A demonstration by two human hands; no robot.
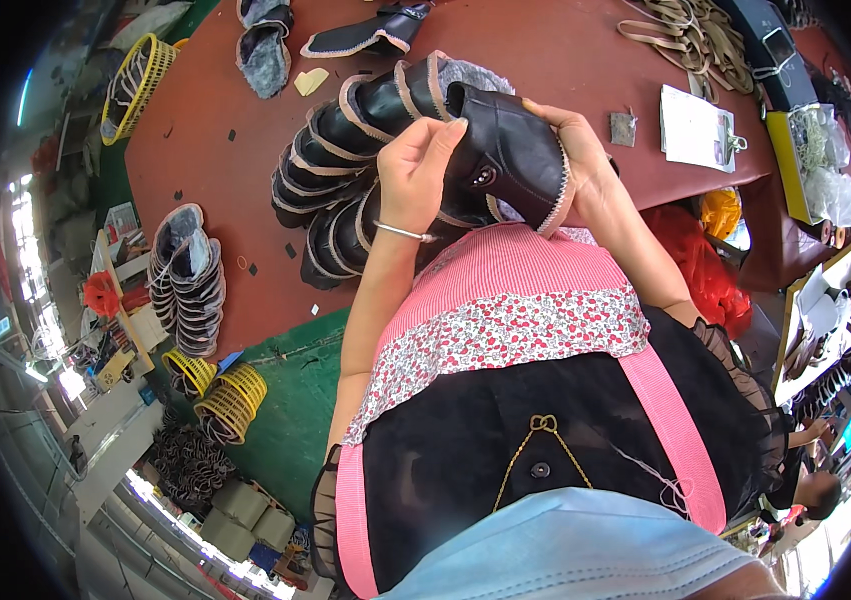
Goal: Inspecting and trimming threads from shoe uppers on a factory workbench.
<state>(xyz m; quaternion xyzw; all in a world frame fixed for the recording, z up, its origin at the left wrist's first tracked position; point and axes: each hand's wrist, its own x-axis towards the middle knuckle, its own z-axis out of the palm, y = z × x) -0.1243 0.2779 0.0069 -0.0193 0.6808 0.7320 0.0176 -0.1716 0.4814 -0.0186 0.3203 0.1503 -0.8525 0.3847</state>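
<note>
A black leather shoe upper (515,150) with pale zigzag stitching along its edge and a small shiny ornament is held up between my hands. My left hand (417,170), with a bangle at the wrist, pinches its left edge between thumb and fingers. On the other side my right hand (580,150) grips it, with some fingers hidden behind the leather. Beneath and left of it, a curved row of nested black uppers (345,150) with tan stitched rims rests on the red tabletop (210,130). Grey fleece lining shows at the row's far end.
Another stack of fleece-lined uppers (188,275) stands at the table's left. Loose uppers (370,32) lie at the far side. Tan straps (690,40), a clipboard with paper (697,130) and a grey swatch (623,128) are to the right. Yellow baskets (233,398) stand beyond the left edge.
</note>
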